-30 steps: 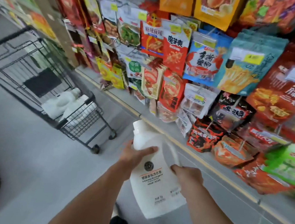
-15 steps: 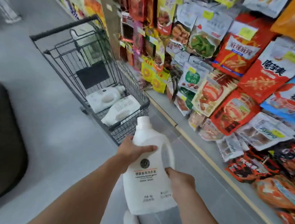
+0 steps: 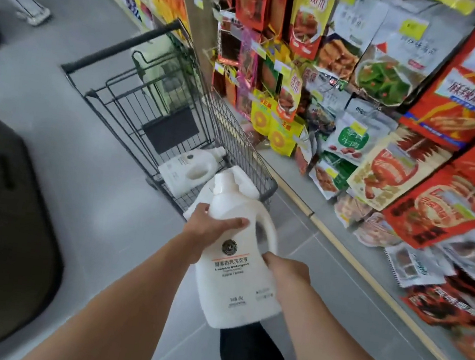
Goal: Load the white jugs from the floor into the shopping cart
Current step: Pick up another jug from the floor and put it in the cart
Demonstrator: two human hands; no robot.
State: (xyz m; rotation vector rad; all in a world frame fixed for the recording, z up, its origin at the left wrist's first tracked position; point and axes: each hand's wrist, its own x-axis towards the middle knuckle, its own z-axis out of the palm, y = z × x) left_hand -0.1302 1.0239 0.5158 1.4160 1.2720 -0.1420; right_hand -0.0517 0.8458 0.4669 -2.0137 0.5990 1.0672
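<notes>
Grey floor (image 3: 86, 179); jug (image 3: 238, 257) near cart (image 3: 268, 183) rim.

Floor (image 3: 86, 179): grey tile, pale grout lines visible in the lower part of the view. Shopping cart (image 3: 178, 118), black wire, stands on it close beside the base of the shelf unit (image 3: 341, 246) that runs along the right. In the cart basket: one white jug (image 3: 193, 167) on its side, cap toward the shelf; a second white jug (image 3: 245, 180) beside it, mostly hidden. Dark bulky object (image 3: 6, 226) sits on the floor at left edge; identity unclear. Snack packets (image 3: 380, 173) hang down the shelf front.
</notes>
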